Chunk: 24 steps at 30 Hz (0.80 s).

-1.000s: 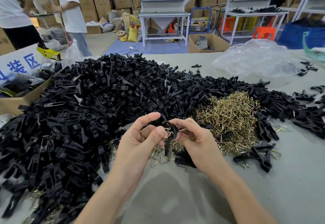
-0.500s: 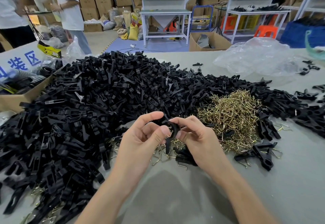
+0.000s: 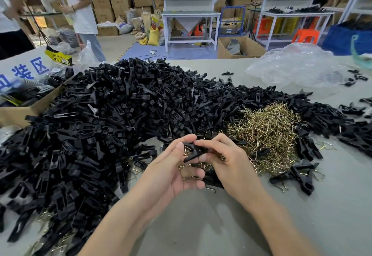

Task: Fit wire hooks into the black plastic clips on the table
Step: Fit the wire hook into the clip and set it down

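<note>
A box (image 3: 20, 113) sits far left of the hook pile (image 3: 267, 135), on the table (image 3: 201, 225). A big clip heap (image 3: 120, 115) spreads from the box up to the pile's left and back sides. Just left of the pile, towards its front, the two hands meet above the table. The left hand (image 3: 171, 173) pinches one clip (image 3: 194, 152) between thumb and forefinger. A hook (image 3: 186, 151) shows at the clip's left end, by the left thumb; whether it is seated cannot be told. The right hand (image 3: 227, 165) grips the same clip from the pile side, forefinger on top and thumb below. Loose hooks (image 3: 210, 188) lie under the hands. At the pile's front right lie fitted clips (image 3: 298, 175) with wire showing. Behind the pile, well apart, lies a clear bag (image 3: 298, 68).
</note>
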Tool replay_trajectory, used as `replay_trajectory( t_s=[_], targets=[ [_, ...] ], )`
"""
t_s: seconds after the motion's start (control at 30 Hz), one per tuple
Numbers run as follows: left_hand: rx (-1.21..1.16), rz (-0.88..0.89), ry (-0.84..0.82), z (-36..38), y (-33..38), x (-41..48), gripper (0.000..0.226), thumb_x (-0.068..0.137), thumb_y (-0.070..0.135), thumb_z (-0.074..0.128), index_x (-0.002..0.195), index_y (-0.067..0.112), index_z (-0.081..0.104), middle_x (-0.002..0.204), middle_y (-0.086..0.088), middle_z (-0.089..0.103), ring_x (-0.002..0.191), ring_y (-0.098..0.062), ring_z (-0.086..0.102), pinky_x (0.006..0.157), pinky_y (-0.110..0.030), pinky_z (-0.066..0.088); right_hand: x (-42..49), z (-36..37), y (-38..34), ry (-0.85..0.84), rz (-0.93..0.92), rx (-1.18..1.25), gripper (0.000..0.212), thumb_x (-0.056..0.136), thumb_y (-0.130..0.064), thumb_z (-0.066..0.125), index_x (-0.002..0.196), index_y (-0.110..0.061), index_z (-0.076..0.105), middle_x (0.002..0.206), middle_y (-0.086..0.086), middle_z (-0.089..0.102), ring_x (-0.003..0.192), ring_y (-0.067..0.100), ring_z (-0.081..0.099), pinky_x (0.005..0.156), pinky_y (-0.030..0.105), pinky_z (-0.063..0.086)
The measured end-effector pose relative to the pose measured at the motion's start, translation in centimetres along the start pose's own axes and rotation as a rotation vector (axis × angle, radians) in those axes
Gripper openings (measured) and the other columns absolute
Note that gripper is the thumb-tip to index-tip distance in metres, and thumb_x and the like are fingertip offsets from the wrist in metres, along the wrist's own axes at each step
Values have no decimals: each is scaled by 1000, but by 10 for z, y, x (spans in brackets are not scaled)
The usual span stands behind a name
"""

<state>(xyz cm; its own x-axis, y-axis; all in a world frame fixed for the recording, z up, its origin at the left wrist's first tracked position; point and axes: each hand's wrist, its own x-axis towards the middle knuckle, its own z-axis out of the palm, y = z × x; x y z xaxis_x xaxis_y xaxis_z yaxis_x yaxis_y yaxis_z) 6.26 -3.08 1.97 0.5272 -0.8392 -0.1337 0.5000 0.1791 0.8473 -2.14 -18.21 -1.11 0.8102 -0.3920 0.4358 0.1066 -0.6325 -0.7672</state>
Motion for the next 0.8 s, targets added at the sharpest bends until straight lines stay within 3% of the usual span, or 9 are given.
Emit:
replay_trajectory(
  t_s=[0.17,0.3,0.4,0.53,0.67,0.8],
  targets=[
    [-74,-69,-86,-5,-1,3,38,102,32,42,134,17,57,86,-16,62,69,-23,61,63,-35,57,2,-2,-3,63,47,51,36,86,-4,74,109,-33,75,90,-12,60,89,4,62,80,7,41],
    [-115,-42,-112,-8,-4,5,35,102,28,42,127,17,64,83,-9,61,69,-16,58,67,-31,57,1,-3,-4,51,24,53,36,84,1,75,110,-24,76,90,-9,64,87,-3,64,80,4,41],
    [-165,-54,-106,-10,-3,5,32,98,25,48,119,15,69,79,-7,58,64,-14,55,65,-30,56,1,-2,-4,48,-4,14,34,84,0,75,111,-21,77,89,-12,63,85,-4,64,78,6,43],
    [-208,-72,-63,-11,-5,5,29,90,20,55,116,9,62,73,-8,54,59,-14,50,58,-28,52,1,-2,-3,34,-28,-27,36,85,4,73,111,-21,77,87,-17,61,83,-3,64,75,9,45],
    [-171,-66,-69,-11,-6,5,24,89,20,55,104,16,74,71,-6,54,57,-11,49,59,-26,52,0,-2,-2,10,-44,-27,36,87,5,71,111,-21,77,91,-23,59,81,-1,66,75,9,44],
    [-156,-69,-50,-12,-6,5,24,88,20,54,97,19,77,68,-6,53,54,-11,46,56,-26,51,-1,-2,-3,-1,-66,-33,36,88,6,70,109,-22,77,94,-16,58,81,-3,67,74,9,44]
  ],
)
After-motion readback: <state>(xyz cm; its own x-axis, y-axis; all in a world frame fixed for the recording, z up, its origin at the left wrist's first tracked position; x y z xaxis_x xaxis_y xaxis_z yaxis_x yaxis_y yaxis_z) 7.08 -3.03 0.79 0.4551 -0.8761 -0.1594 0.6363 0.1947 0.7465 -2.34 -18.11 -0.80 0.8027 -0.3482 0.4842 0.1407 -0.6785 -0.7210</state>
